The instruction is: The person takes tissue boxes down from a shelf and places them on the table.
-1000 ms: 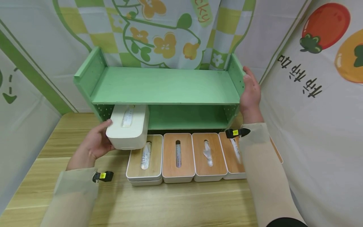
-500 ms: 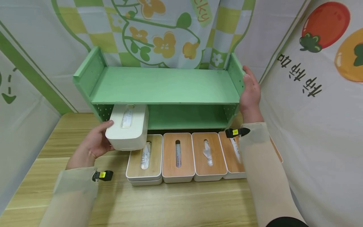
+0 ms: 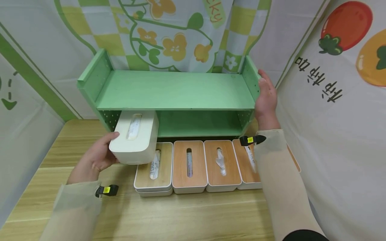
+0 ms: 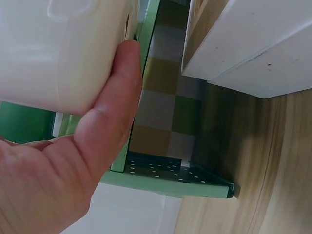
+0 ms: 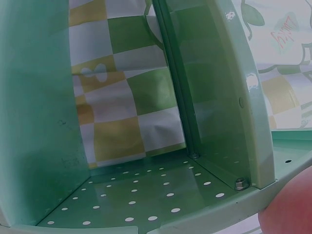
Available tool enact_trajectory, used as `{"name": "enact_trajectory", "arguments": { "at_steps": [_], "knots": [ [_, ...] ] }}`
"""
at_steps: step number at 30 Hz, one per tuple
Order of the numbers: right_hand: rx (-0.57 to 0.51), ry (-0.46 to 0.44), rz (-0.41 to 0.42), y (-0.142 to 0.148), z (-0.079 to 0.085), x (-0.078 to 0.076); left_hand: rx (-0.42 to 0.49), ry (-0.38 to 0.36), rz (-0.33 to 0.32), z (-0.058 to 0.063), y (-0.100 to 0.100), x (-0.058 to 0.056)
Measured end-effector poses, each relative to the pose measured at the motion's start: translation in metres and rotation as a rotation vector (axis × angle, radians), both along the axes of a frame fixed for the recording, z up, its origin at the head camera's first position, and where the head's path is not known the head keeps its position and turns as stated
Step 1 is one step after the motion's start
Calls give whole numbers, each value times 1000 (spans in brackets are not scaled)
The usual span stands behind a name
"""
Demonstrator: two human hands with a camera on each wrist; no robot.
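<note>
My left hand (image 3: 95,154) grips a white tissue box (image 3: 134,147) from its left side, the thumb lying along it in the left wrist view. The box has a slot with a white pack showing and sits partly in front of the green shelf's (image 3: 178,90) lower tier at the left. Its front end juts out over a wood-lidded tissue box (image 3: 165,177). My right hand (image 3: 266,103) rests against the shelf's right side panel, fingers extended upward along it; the right wrist view shows only a bit of this hand (image 5: 290,207).
Several wood-lidded tissue boxes stand in a row before the shelf, among them one (image 3: 190,185) in the middle and another (image 3: 227,182) beside it. The rightmost is partly behind my right forearm. All stand on a wooden table (image 3: 181,217); printed cloth walls surround it.
The white tissue box has come slightly toward me and left, out from under the upper tier, with my left hand on it. My right hand stays at the shelf's side.
</note>
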State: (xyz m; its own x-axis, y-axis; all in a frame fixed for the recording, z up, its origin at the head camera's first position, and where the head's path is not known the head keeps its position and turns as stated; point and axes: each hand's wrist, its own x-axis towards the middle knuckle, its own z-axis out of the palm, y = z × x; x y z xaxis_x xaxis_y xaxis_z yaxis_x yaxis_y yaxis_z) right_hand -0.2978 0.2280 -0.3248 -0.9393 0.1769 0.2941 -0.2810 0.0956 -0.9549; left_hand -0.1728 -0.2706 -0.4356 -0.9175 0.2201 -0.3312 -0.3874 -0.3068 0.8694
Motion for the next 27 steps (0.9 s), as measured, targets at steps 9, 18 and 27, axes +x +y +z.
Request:
{"name": "enact_trajectory", "arguments": {
  "at_steps": [9, 18, 27],
  "knots": [
    [-23, -7, 6, 0, 0, 0, -48, 36, -31, 0, -2, 12],
    [-7, -1, -11, -1, -1, 0, -193, 63, -52, -1, -10, 32],
    [22, 10, -13, -1, -1, 0, -198, 106, -54, -11, -29, 54]
  ]
}}
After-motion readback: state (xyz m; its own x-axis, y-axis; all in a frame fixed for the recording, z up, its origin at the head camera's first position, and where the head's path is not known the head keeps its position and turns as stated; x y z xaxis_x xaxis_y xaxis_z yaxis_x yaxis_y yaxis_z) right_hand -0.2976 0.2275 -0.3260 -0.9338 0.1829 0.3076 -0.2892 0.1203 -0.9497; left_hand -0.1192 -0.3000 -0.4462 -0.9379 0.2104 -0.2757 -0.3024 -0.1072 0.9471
